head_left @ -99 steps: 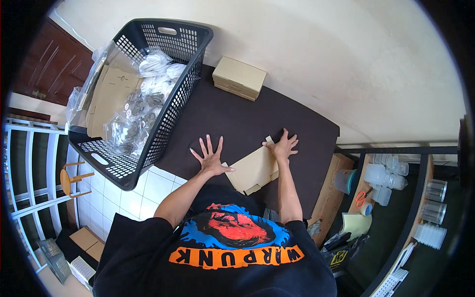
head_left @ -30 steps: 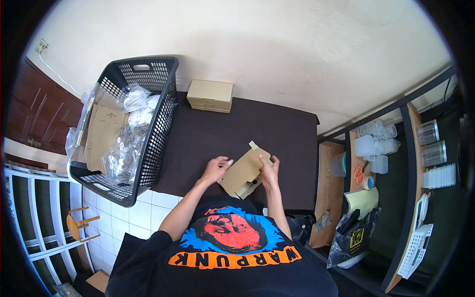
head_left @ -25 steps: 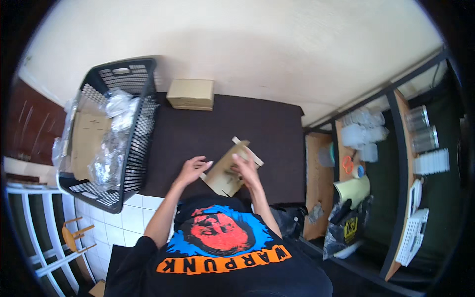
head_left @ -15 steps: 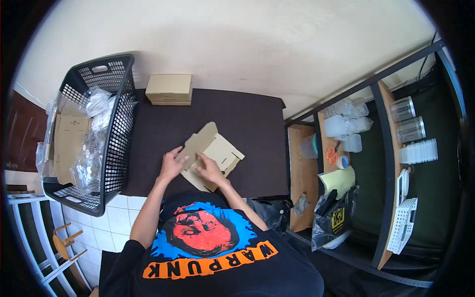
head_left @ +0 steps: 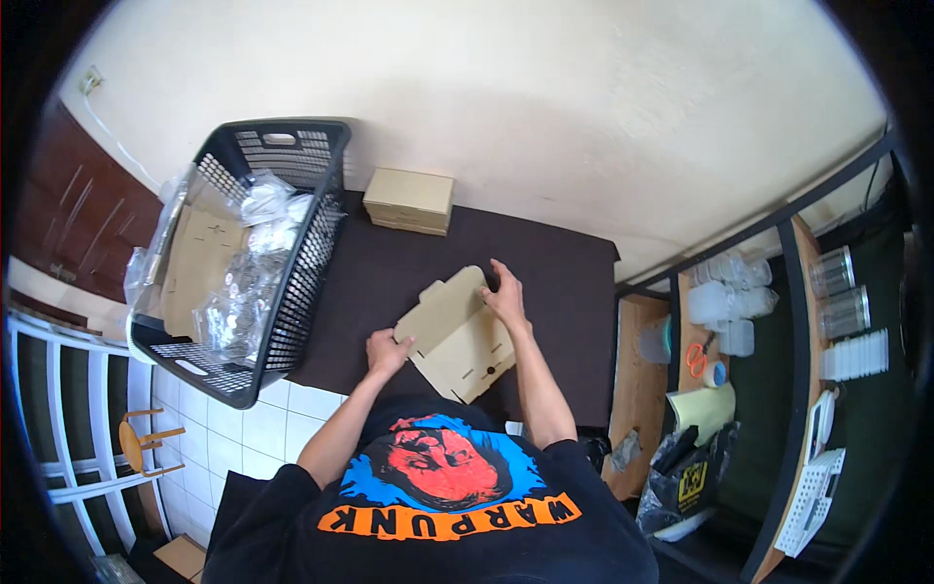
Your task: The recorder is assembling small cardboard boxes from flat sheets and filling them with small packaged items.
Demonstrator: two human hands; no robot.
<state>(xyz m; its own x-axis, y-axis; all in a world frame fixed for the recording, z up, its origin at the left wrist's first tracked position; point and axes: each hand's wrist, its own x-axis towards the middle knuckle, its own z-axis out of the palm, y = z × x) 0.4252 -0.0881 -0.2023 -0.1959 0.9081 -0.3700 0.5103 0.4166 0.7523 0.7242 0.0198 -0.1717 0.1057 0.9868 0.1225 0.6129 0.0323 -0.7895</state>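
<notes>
A partly folded cardboard box (head_left: 453,336) tilts above the dark table, in front of my torso. Its lid panel has a rounded edge with a tab, and slots and a small hole show in the plain brown board. My left hand (head_left: 389,352) is closed on the left edge, thumb on top of the board and the other fingers mostly hidden. At the upper right edge, my right hand (head_left: 505,296) grips the board, with the thumb on its inner face and a fingertip reaching past the rim.
Stacked cardboard boxes (head_left: 409,200) stand at the table's (head_left: 389,263) back by the wall. On the left, a black plastic basket (head_left: 309,253) holds plastic-bagged items and flat cardboard. Shelves (head_left: 795,321) at the right carry clear containers, orange scissors (head_left: 696,359) and tape (head_left: 715,374).
The cardboard box has turned and its lid panel has been spread further open. My right hand has moved from its middle to the upper right edge; the left stays on the left edge.
</notes>
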